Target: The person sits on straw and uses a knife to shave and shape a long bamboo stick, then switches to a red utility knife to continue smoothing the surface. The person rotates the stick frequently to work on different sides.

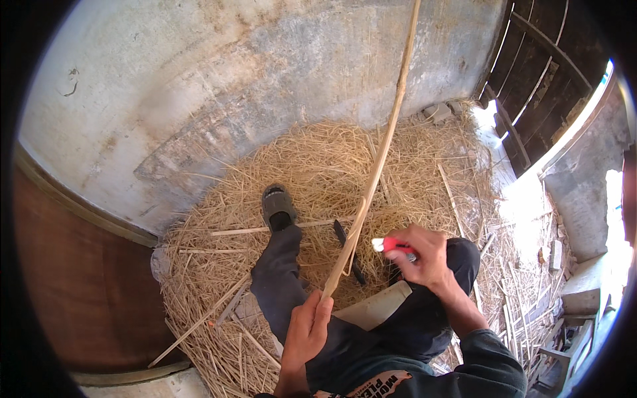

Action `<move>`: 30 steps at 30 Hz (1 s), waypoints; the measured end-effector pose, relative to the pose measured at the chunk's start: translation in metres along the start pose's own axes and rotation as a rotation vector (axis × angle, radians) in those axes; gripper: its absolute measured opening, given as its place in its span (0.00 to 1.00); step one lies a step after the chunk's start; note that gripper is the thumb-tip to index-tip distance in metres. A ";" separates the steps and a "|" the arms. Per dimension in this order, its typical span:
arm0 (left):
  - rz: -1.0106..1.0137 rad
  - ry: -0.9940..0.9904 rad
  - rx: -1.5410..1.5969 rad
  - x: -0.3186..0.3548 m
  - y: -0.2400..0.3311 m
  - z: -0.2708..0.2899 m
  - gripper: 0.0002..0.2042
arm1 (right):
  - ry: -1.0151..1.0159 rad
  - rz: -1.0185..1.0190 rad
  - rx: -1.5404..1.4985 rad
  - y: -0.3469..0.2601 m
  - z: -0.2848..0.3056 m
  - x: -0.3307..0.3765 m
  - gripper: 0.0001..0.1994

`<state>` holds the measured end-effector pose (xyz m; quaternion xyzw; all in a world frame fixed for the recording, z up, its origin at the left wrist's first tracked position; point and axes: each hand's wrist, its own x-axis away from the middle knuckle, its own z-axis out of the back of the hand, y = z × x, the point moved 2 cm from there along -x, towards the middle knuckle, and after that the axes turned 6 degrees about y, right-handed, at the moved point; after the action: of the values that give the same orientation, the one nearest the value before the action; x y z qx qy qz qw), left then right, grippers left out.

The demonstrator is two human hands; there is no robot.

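Observation:
My left hand (308, 330) is closed round the lower end of a long, pale wooden pole (385, 142). The pole slants up and away, past the top edge of the view. A sliver of wood stands off its side near the lower part. In my right hand (426, 257) is a small red tool (396, 245) with a bright, whitish tip, too blurred to name its kind. It is just right of the pole, apart from it. Beyond my lap a dark, narrow strip-like object (350, 252) lies on the straw, partly behind the pole.
Straw (318, 156) and loose sticks (199, 323) cover the floor. My left foot wears a grey slipper (277, 202). A pale board (375, 305) lies by my legs. A stained wall (232, 86) rises ahead, a brown panel (86, 272) at left, dark planks (541, 73) at far right.

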<state>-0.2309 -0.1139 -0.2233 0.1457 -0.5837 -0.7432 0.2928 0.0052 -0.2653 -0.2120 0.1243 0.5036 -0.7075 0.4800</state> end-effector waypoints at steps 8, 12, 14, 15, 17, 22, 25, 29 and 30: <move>-0.002 -0.012 -0.065 0.006 0.012 -0.010 0.17 | -0.040 0.123 0.050 -0.015 -0.005 -0.004 0.15; 0.014 -0.012 -0.107 0.008 0.019 -0.010 0.17 | 0.037 0.117 0.117 -0.008 0.000 -0.008 0.16; 0.012 -0.016 -0.137 0.009 0.017 -0.010 0.17 | 0.072 0.103 0.145 -0.003 0.004 -0.010 0.16; 0.012 -0.018 -0.151 0.010 0.016 -0.010 0.18 | 0.072 0.096 0.157 -0.003 0.006 -0.011 0.15; 0.002 -0.014 -0.166 0.011 0.015 -0.009 0.17 | 0.070 0.084 0.181 -0.005 0.010 -0.015 0.15; 0.000 -0.008 -0.214 0.010 0.020 -0.010 0.17 | 0.049 0.112 0.219 -0.001 0.014 -0.021 0.15; 0.003 -0.005 -0.232 0.010 0.020 -0.011 0.17 | 0.053 0.102 0.215 0.002 0.015 -0.025 0.13; 0.022 -0.017 -0.250 0.016 0.014 -0.013 0.17 | 0.117 0.068 0.182 0.017 0.017 -0.034 0.11; 0.030 -0.026 -0.254 0.018 0.012 -0.014 0.17 | 0.137 -0.031 0.153 0.026 0.020 -0.038 0.10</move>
<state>-0.2343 -0.1371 -0.2136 0.0889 -0.4907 -0.8085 0.3125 0.0516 -0.2615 -0.1930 0.2007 0.4817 -0.7409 0.4229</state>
